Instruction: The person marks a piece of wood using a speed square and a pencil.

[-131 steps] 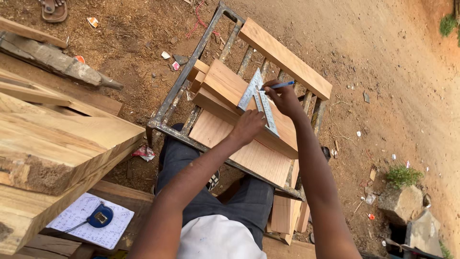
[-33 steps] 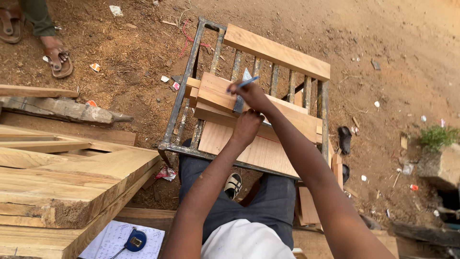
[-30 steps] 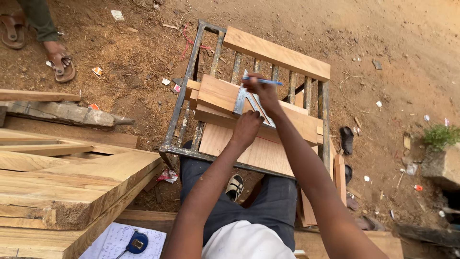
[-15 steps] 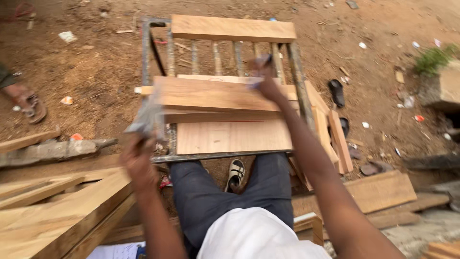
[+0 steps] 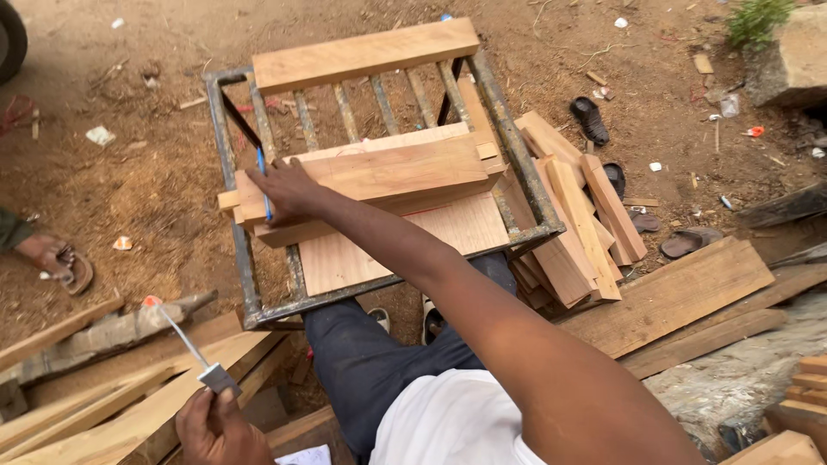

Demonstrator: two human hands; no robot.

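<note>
— What sort of place is this?

— An open-air carpentry yard. The floor is bare reddish dirt [image 5: 138, 172] strewn with sawdust and scraps, with no walls or roof in sight.

— What shows the woodwork?

— A rusty welded metal frame [image 5: 233, 250] in the middle of the frame serves as the counter, carrying pale planed wooden boards [image 5: 388, 168]. To its right lies a heap of short timber offcuts [image 5: 577, 215], and rough thick planks [image 5: 103, 396] are stacked at the lower left.

— Anything else outdoors?

— A grey stone block [image 5: 788, 60] with a green weed at the upper right.
</note>
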